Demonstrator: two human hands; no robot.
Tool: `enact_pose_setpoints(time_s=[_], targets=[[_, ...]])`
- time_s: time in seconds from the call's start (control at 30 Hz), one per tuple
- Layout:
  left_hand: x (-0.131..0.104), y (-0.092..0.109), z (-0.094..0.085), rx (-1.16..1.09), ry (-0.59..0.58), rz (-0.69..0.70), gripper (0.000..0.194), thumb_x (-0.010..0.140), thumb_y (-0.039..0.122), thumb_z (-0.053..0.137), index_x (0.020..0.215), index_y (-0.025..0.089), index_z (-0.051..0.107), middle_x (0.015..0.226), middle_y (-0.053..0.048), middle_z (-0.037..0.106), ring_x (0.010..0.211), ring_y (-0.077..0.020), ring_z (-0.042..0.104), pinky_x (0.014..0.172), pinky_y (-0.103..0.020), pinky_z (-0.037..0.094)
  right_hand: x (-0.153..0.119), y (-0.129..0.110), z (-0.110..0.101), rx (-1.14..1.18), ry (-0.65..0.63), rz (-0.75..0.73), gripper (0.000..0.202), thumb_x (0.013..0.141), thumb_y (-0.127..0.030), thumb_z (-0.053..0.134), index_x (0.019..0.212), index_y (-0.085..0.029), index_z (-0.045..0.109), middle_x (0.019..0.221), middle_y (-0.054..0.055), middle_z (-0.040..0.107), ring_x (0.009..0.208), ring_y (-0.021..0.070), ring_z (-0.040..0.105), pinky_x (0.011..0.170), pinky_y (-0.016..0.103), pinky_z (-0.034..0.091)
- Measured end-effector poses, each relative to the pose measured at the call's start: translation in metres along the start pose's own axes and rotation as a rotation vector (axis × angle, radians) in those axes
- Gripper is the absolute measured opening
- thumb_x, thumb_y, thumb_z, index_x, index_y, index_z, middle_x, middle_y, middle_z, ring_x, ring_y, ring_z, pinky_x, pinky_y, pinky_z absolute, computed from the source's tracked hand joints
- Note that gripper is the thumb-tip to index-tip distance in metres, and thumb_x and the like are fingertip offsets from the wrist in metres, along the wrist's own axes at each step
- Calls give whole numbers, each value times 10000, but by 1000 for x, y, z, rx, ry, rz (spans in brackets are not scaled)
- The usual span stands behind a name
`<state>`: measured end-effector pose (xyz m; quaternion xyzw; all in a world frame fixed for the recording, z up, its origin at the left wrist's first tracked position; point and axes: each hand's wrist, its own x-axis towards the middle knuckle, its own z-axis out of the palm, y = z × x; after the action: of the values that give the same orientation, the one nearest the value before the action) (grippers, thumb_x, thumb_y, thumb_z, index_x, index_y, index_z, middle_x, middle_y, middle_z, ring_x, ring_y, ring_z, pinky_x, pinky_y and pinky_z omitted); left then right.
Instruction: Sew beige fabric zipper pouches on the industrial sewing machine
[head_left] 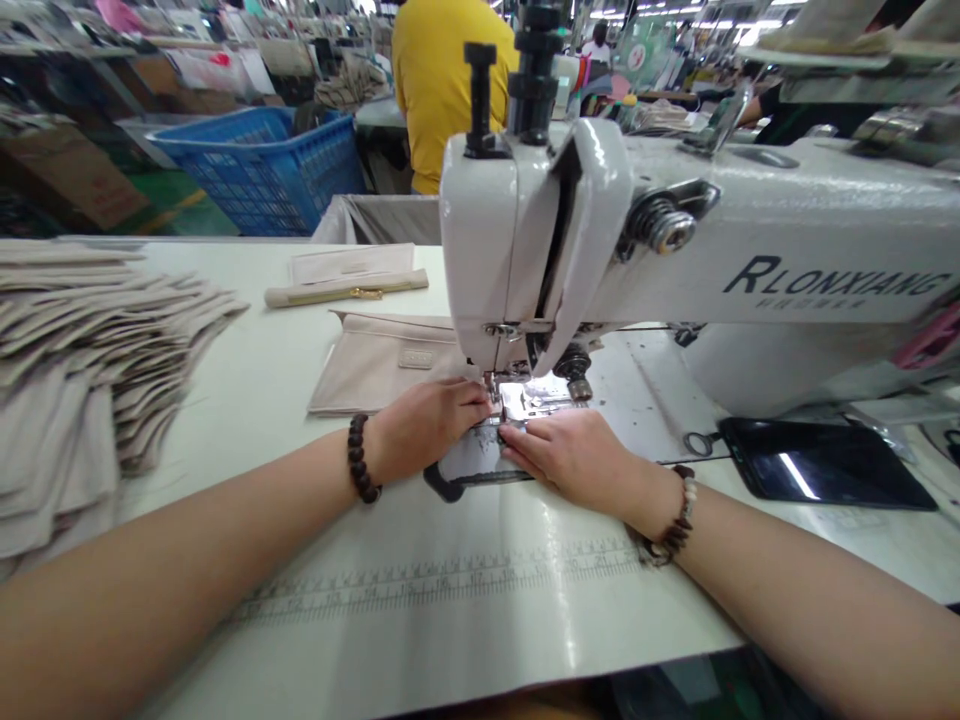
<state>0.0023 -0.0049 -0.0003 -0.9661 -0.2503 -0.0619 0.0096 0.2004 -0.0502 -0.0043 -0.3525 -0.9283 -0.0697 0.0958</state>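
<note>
A white sewing machine (pixel 540 240) stands in front of me, its presser foot (pixel 501 398) low over the metal plate. My left hand (pixel 431 425) is just left of the foot, with fingers pressed together near the needle. To the right of the foot, my right hand (pixel 574 455) has its fingers bunched low over the plate. Whatever lies between the fingertips of either hand is too small or hidden to name. Behind my left hand lies a beige fabric panel (pixel 367 365) with a small stitched label (pixel 415 359); its right part passes behind the machine head.
Stacked beige fabric pieces (pixel 142 350) cover the left side. A zipper strip (pixel 349 290) and a flat beige piece (pixel 352 262) lie at the back. A phone (pixel 817 462) rests at right, beside scissor handles (pixel 701 443). Beyond are a blue basket (pixel 262 160) and a person in yellow (pixel 450 90).
</note>
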Motion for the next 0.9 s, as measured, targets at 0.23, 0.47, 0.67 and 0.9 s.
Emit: enact_pose_setpoints(time_s=[0.23, 0.47, 0.67, 0.9], targets=[[6, -5, -1, 0, 77, -26, 194, 839, 97, 450, 925, 143, 617, 964, -38, 650, 854, -137, 600, 772, -235, 473, 0, 0, 1, 4, 26, 14, 345, 915, -352, 315, 871, -173, 605, 573, -9, 555, 443, 79, 345, 481, 281, 84], [8, -7, 1, -8, 129, 3, 181, 823, 91, 477, 901, 135, 635, 918, -49, 665, 818, -154, 613, 751, -252, 487, -1, 0, 1, 1, 12, 17, 320, 907, -352, 340, 902, -178, 609, 571, -13, 557, 453, 87, 370, 485, 277, 84], [9, -6, -4, -1, 90, -9, 169, 816, 90, 498, 896, 130, 641, 928, -54, 666, 813, -161, 616, 744, -259, 492, 0, 0, 2, 27, 2, 27, 301, 905, -341, 355, 909, -178, 608, 599, -12, 579, 476, 89, 402, 488, 275, 94], [8, 3, -10, 1, -6, -51, 175, 809, 85, 504, 933, 107, 625, 973, -73, 653, 854, -184, 611, 765, -290, 497, 0, 0, 0, 15, 1, 23, 307, 904, -338, 355, 893, -176, 616, 580, -13, 574, 460, 83, 388, 486, 275, 89]])
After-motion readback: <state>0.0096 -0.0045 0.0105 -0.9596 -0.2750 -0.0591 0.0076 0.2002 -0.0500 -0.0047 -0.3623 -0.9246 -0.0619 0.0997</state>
